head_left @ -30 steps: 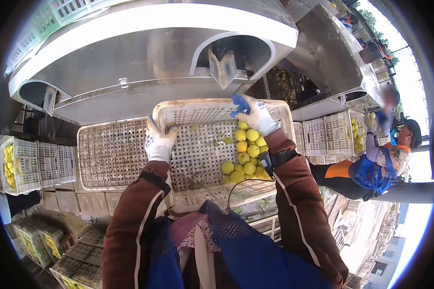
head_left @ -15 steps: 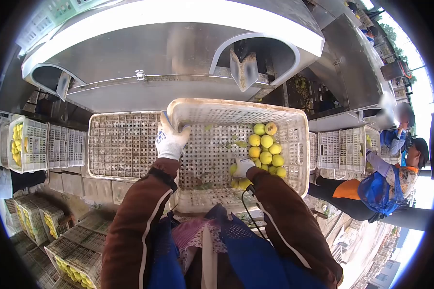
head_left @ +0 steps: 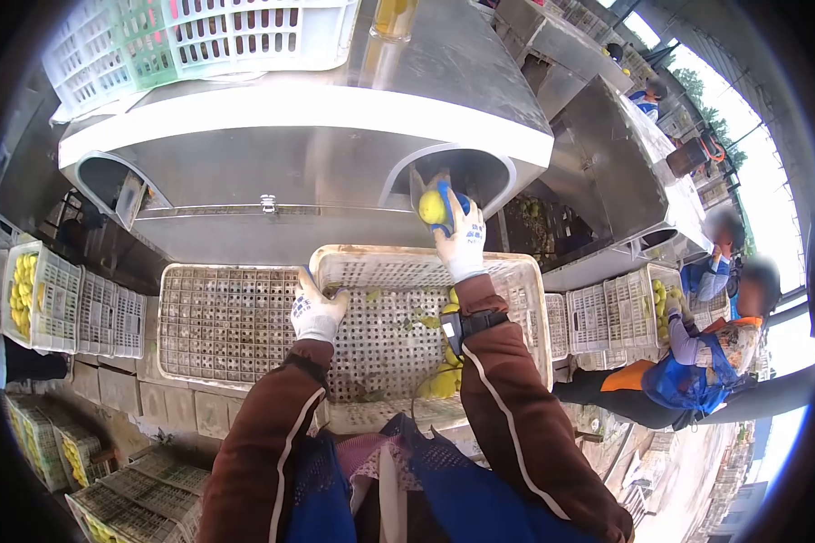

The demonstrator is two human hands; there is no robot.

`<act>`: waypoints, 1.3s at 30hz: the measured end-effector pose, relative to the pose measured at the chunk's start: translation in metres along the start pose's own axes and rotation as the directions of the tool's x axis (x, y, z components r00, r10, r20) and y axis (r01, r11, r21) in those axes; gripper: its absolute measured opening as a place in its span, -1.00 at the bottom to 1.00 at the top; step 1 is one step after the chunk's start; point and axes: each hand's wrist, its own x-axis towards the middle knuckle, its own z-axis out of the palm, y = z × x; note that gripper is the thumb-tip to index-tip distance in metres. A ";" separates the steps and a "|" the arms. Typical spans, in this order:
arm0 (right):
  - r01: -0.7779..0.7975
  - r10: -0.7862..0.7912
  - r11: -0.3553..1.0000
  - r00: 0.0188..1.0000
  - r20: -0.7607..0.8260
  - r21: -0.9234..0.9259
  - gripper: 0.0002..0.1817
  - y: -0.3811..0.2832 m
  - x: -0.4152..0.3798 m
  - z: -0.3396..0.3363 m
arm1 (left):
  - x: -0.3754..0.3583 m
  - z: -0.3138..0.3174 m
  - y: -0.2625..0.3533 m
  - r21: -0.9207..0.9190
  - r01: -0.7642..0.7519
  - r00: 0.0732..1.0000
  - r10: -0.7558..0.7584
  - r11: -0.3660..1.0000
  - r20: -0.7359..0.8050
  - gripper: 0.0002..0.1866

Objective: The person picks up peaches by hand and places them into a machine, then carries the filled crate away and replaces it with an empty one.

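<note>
My right hand (head_left: 464, 237), in a white glove with blue on its fingers, holds a round yellow-green fruit (head_left: 433, 207) at the mouth of the right opening (head_left: 493, 172) in the metal machine. In front of me a whitish plastic crate (head_left: 344, 418) holds more fruit (head_left: 444, 385) on its right side, partly hidden by my right forearm. A few leaves lie on the crate's slotted floor. My left hand (head_left: 318, 309), gloved too, is closed over the crate's left rim, its thumb on the inner side.
An upturned or shallow grid-bottomed crate (head_left: 244, 321) stands at the left. Stacked fruit crates (head_left: 45, 299) are further left, others (head_left: 140, 498) at lower left. A co-worker (head_left: 715, 362) is at the right by more crates (head_left: 611, 312). A plastic basket (head_left: 235, 41) sits on the machine (head_left: 244, 181).
My right hand has risen from the fruit in the crate to the machine's right opening, with one fruit in it. My left hand stays on the rim. The view has tilted upward.
</note>
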 end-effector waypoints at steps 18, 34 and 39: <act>-0.031 0.031 0.999 0.999 0.012 0.041 -0.12 0.019 0.052 -0.016 | 0.010 0.015 -0.016 -0.044 -0.056 0.997 0.054 0.997 -0.053 0.10; 0.378 0.418 0.647 0.550 0.723 -0.662 -0.62 0.173 -0.215 0.169 | 0.010 0.010 -0.007 -0.064 -0.058 0.998 0.055 0.996 -0.042 0.02; 0.115 0.364 0.871 0.504 0.783 -0.478 -0.38 0.128 -0.173 0.103 | 0.009 0.011 -0.011 -0.063 -0.074 0.995 0.070 0.995 -0.067 0.03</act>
